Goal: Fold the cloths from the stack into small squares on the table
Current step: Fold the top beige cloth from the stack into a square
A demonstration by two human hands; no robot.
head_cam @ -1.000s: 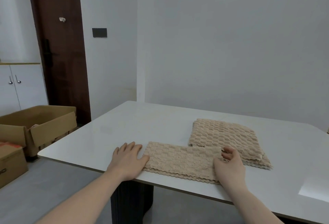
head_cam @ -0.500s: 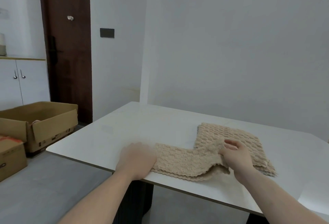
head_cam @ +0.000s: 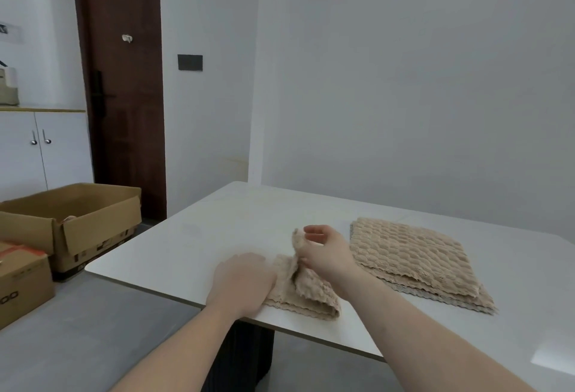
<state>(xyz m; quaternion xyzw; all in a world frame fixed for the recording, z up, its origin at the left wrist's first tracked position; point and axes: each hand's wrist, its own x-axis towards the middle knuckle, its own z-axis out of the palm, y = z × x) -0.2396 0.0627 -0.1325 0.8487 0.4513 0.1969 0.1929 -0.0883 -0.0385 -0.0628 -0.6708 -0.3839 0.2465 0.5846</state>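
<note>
Your right hand (head_cam: 323,254) has carried the cloth (head_cam: 303,293)'s right end up and leftward, pinching it above your left hand (head_cam: 245,279), which presses flat. The cloth lies just left of the stack (head_cam: 413,258); the squaring fold is half done.

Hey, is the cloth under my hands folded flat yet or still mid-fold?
Mid-fold. The right hand pinches one end of the cloth raised above the table; the left hand presses the other end.

Left hand (head_cam: 244,282) flat on beige cloth (head_cam: 306,293), right hand (head_cam: 326,254) apparently pinching its lifted edge, stack (head_cam: 413,262) beside, white table (head_cam: 193,245)
</note>
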